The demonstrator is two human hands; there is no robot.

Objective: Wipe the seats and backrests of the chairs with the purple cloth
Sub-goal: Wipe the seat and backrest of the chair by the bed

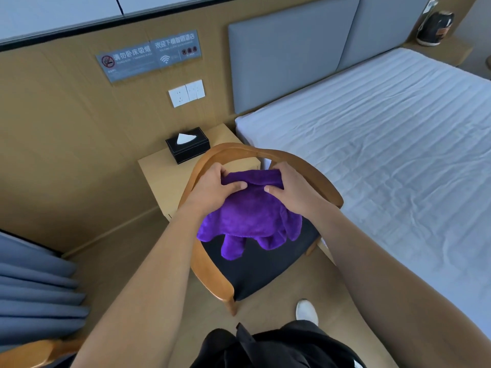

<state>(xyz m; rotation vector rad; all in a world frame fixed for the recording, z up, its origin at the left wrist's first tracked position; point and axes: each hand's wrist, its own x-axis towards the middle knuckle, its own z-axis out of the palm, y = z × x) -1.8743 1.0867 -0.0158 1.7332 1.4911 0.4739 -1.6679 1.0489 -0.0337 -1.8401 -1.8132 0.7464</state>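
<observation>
Above the dark seat (265, 274) of the wooden chair (210, 264), just inside the curved backrest (233, 151): the purple cloth (249, 216) hangs bunched from both hands.

- Left hand (212, 188) and right hand (295, 188) sit close together, each clamped on the cloth's top fold, thumbs on the near face and fingers curled over the far side.
- Handling, my read: plush microfibre, light, fully limp, no stiffness. It drapes and lobes at the bottom, so it won't hold a flat shape unless folded or spread under a palm. Not fragile, not slippery against skin. It probably grips the seat fabric and slides more easily on the varnished wood.
- Where to hold: a folded pad under one flat palm for the seat; wrapped around the rail with fingers for the backrest. An edge pinch like this suits shaking out or refolding, not wiping.

Hard to see:
- Fingertips are behind the cloth, so grip depth is unknown.
- I can't tell whether the cloth's lower lobes touch the seat or hang just clear.
- The rear of the seat and the backrest's lower part are hidden by cloth and forearms.
- A second chair (34, 351) at lower left is cut off by the frame edge; only a wooden arm shows.
- The chair's legs are mostly out of sight.
</observation>
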